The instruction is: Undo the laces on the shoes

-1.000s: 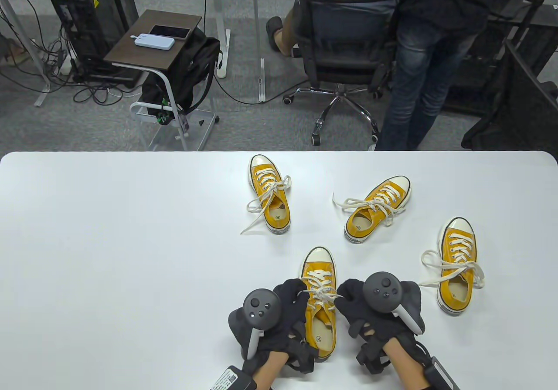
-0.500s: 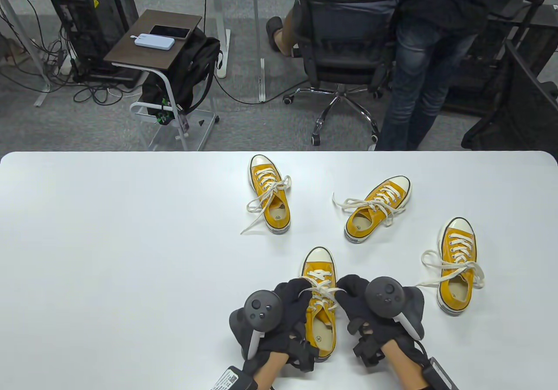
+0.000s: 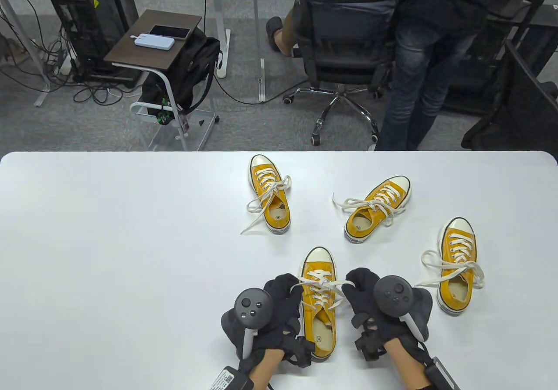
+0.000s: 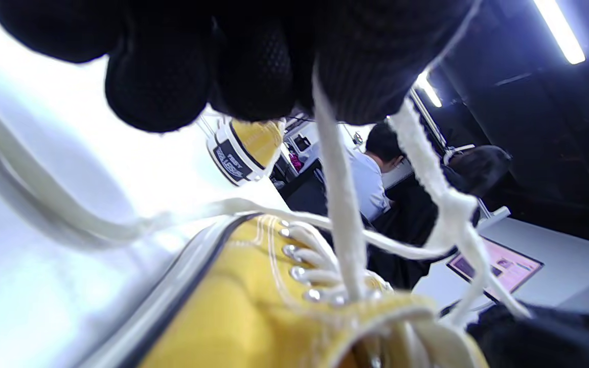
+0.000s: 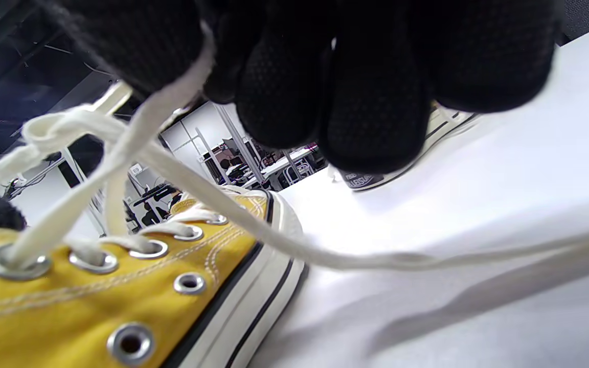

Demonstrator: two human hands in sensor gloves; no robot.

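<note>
A yellow canvas shoe [image 3: 319, 307] with a white toe cap lies near the table's front edge, toe pointing away from me. My left hand [image 3: 281, 292] pinches its white lace [image 3: 320, 283] on the shoe's left side, and my right hand [image 3: 357, 287] pinches the lace on the right side. The lace runs taut between the two hands across the eyelets. In the left wrist view the lace [image 4: 343, 204] hangs from my curled fingers [image 4: 253, 61] down to the shoe [image 4: 274, 306]. In the right wrist view the lace [image 5: 120, 148] leaves my fingers [image 5: 325, 76] toward an eyelet of the shoe [image 5: 95, 291].
Three more yellow shoes lie on the white table [image 3: 109, 255]: one at the back centre [image 3: 269, 194], one tilted to the right of it [image 3: 379, 207], one at the right [image 3: 457, 266], all with loose-looking laces. Beyond the far edge are an office chair [image 3: 344, 37] and a standing person [image 3: 431, 50].
Both hands have moved apart, left hand to the left and right hand to the right, drawing the lace out sideways over the shoe. The other shoes have not moved.
</note>
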